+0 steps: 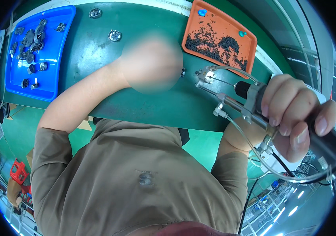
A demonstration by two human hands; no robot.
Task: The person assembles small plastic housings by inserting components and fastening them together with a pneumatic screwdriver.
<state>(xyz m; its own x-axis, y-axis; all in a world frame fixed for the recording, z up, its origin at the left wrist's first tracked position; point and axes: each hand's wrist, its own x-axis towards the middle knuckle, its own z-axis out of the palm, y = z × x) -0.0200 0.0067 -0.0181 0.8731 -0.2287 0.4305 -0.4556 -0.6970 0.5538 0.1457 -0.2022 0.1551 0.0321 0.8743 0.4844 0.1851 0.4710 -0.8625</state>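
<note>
Green bench mat (144, 106), landmark. Right hand (294, 118) clamped on powered screwdriver (250, 104), tip beyond mat's right edge; left hand blurred, grip indeterminate. Risk: trailing hoses (262, 161) may snag, jerking tip.

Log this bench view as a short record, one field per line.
right hand: gripping a powered screwdriver fitted with clear hoses
left hand: blurred, on the green table; grasp unclear
blue tray: at left, holds small metal parts
orange tray: at right, holds dark screws
loose parts: metal part beside the left hand, another near the far edge
</note>
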